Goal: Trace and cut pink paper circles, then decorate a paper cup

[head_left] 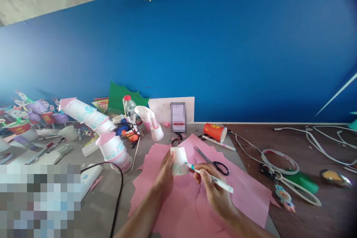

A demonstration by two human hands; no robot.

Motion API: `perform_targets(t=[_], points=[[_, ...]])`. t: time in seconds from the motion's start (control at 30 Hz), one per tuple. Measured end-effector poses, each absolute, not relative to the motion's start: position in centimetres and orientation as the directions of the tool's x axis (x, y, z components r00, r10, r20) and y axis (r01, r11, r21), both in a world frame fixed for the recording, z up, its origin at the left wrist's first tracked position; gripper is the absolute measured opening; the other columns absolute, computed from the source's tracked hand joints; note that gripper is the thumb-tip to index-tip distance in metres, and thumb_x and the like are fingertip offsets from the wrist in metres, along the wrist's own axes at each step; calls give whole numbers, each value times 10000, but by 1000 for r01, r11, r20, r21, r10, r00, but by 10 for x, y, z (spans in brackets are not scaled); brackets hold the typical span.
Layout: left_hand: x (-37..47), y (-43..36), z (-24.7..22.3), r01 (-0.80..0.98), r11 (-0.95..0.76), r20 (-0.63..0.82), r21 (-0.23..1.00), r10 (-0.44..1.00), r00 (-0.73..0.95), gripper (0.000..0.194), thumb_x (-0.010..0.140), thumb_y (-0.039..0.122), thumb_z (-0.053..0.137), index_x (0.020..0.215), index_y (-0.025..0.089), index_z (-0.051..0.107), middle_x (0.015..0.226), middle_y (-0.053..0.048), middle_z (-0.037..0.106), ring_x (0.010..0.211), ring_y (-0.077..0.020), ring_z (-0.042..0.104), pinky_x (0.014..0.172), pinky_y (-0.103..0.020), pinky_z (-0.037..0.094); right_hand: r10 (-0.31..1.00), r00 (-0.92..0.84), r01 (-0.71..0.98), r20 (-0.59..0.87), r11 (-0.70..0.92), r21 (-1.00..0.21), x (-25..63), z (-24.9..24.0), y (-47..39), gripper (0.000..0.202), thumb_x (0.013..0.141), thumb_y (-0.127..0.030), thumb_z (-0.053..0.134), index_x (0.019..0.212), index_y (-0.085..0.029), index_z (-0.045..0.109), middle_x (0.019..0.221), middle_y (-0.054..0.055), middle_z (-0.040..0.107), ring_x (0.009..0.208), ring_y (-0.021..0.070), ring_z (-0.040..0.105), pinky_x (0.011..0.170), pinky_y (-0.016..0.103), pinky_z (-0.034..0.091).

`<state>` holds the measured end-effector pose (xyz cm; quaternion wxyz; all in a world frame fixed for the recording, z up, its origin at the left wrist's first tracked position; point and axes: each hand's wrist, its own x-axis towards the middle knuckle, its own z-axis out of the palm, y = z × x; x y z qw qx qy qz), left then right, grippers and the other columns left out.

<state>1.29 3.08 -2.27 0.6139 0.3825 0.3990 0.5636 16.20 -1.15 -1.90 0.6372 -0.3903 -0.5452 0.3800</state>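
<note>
My left hand (pixel 166 169) is closed round the side of a white paper cup (pixel 179 156), which is turned with its wide rim downward. Teal criss-cross lines mark the cup's lower part, and a small pink mark shows near its top. Between the fingers of my right hand (pixel 213 189) is a white marker (pixel 221 183) with a teal end, its tip at the cup's right side. Both hands are above a large sheet of pink paper (pixel 178 210) with jagged edges. Black-handled scissors (pixel 213 161) lie on the paper, beyond my right hand.
Left stand decorated stacked paper cups (pixel 110 147), a clear bottle (pixel 129 108) and a black cable (pixel 119 193). A phone (pixel 178 117) leans at the back. A red paper cup (pixel 214 132) lies on its side near another marker (pixel 219 143). White cords and a keychain (pixel 283 195) lie right.
</note>
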Motion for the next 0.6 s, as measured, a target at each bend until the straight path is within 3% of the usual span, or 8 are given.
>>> perform_targets(t=[0.43, 0.6], points=[[13, 33, -27, -403, 107, -110, 909, 994, 17, 532, 826, 616, 594, 1077, 148, 611, 807, -64, 647, 747, -226, 600, 671, -339, 475, 914, 83, -74, 398, 403, -912, 163, -22, -12, 288, 956, -412, 519, 846, -203, 683, 620, 2, 621, 549, 141, 567, 529, 245, 497], [13, 32, -25, -396, 100, -108, 913, 994, 3, 496, 812, 622, 609, 975, 154, 608, 779, -41, 627, 728, -201, 578, 676, -324, 468, 913, 81, -77, 400, 406, -911, 163, -20, -12, 296, 953, -412, 519, 838, -199, 689, 610, 6, 619, 543, 146, 568, 518, 250, 495]])
